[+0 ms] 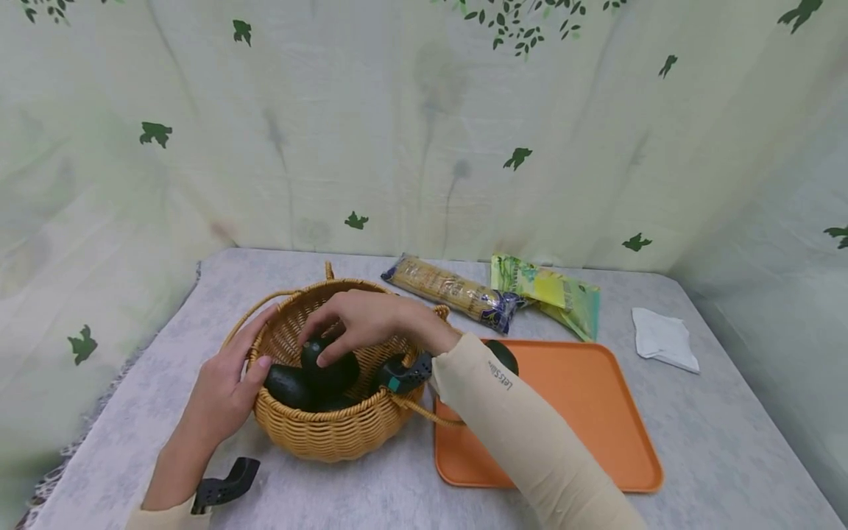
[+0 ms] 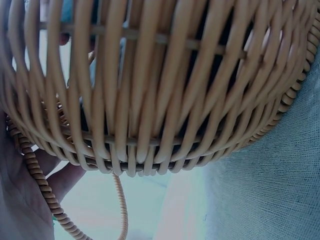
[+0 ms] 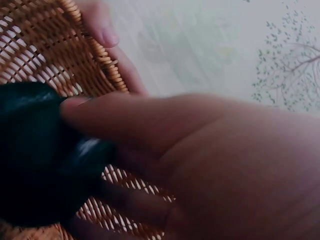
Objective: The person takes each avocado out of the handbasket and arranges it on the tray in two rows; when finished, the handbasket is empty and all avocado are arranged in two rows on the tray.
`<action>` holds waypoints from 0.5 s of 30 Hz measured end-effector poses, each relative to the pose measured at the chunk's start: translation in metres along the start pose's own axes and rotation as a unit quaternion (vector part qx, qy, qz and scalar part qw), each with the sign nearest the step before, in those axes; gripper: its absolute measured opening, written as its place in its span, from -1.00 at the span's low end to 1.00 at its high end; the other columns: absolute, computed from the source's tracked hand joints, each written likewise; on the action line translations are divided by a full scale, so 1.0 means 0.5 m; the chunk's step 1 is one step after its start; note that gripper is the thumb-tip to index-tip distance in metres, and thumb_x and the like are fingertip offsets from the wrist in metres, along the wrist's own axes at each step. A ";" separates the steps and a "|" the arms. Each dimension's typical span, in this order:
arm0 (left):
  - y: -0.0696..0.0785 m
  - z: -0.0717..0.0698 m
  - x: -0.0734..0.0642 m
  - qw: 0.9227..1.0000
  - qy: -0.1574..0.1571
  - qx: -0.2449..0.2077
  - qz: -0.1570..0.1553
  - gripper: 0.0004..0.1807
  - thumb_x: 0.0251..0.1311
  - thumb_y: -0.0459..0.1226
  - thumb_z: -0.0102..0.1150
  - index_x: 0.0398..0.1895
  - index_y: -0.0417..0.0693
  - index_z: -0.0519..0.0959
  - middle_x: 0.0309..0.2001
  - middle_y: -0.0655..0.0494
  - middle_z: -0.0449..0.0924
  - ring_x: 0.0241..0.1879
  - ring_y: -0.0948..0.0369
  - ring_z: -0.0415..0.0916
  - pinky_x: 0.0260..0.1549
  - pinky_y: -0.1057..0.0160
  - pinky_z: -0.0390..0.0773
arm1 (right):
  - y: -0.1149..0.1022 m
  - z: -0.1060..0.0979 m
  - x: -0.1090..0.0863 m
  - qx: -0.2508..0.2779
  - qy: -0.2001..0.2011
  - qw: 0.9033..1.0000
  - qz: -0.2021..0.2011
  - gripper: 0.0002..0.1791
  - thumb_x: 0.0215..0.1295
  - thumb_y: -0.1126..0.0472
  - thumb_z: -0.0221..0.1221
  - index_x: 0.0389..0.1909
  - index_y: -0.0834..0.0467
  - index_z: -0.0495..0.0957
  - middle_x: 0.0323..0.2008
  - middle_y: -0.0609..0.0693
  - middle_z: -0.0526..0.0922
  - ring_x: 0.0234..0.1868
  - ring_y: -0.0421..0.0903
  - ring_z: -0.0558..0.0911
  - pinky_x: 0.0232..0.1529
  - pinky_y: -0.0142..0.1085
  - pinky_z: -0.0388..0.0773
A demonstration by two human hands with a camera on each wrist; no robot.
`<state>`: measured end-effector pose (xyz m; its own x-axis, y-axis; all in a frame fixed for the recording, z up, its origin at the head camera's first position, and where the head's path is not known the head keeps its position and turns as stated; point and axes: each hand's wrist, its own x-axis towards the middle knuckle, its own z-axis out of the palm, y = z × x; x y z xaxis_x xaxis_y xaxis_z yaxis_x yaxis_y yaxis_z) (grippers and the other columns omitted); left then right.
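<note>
A round wicker basket stands on the table with several dark green avocados inside. My left hand grips the basket's left rim, its thumb over the edge. My right hand reaches into the basket and holds an avocado between thumb and fingers. Beside it lies another avocado. The right wrist view has the held avocado dark and close up. Only the basket's woven wall and handle, with part of my left hand, show in the left wrist view.
An orange tray lies to the basket's right, with one avocado partly behind my right sleeve. Behind are a noodle pack and a green-yellow packet. A white packet lies at far right. Curtains enclose the table.
</note>
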<state>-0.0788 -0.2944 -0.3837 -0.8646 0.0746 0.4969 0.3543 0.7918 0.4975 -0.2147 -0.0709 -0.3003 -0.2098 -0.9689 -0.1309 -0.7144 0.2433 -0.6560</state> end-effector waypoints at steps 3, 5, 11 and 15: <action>0.000 -0.002 0.002 1.000 -0.002 0.000 -0.002 -0.29 0.43 -0.27 0.02 0.63 0.19 0.19 0.50 -0.09 0.35 0.32 -0.26 0.42 0.20 0.73 0.00 | -0.007 -0.007 -0.008 0.009 0.016 1.000 -0.002 -0.54 0.39 0.11 0.31 0.29 0.08 0.61 0.20 -0.18 0.65 0.29 -0.29 0.54 0.24 -0.50 0.44; 0.000 -0.003 0.003 1.000 -0.004 0.000 -0.004 -0.29 0.44 -0.26 0.02 0.64 0.19 0.18 0.51 -0.09 0.34 0.32 -0.26 0.42 0.20 0.72 0.00 | -0.010 -0.010 -0.013 0.018 0.022 1.000 -0.004 -0.54 0.40 0.12 0.30 0.29 0.08 0.60 0.18 -0.19 0.65 0.27 -0.30 0.54 0.22 -0.52 0.44; 0.001 -0.002 0.001 1.000 -0.008 0.004 -0.011 -0.30 0.44 -0.25 0.02 0.63 0.20 0.18 0.51 -0.07 0.33 0.33 -0.26 0.42 0.20 0.70 0.00 | -0.018 -0.014 -0.025 0.028 0.039 0.999 -0.001 -0.52 0.41 0.12 0.29 0.32 0.08 0.58 0.22 -0.16 0.63 0.25 -0.30 0.56 0.19 -0.53 0.45; 0.002 -0.002 0.000 1.000 -0.011 0.005 -0.017 -0.29 0.45 -0.23 0.02 0.64 0.22 0.17 0.52 -0.06 0.32 0.34 -0.25 0.42 0.33 0.45 0.23 | -0.024 -0.015 -0.035 0.022 0.054 0.998 0.008 -0.53 0.41 0.10 0.29 0.31 0.04 0.58 0.25 -0.16 0.61 0.25 -0.31 0.55 0.20 -0.52 0.45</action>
<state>-0.0782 -0.2944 -0.3823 -0.8840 0.0611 0.4635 0.3210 0.8000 0.5069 -0.2074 -0.0566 -0.2845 -0.2935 -0.9539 -0.0624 -0.6810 0.2545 -0.6866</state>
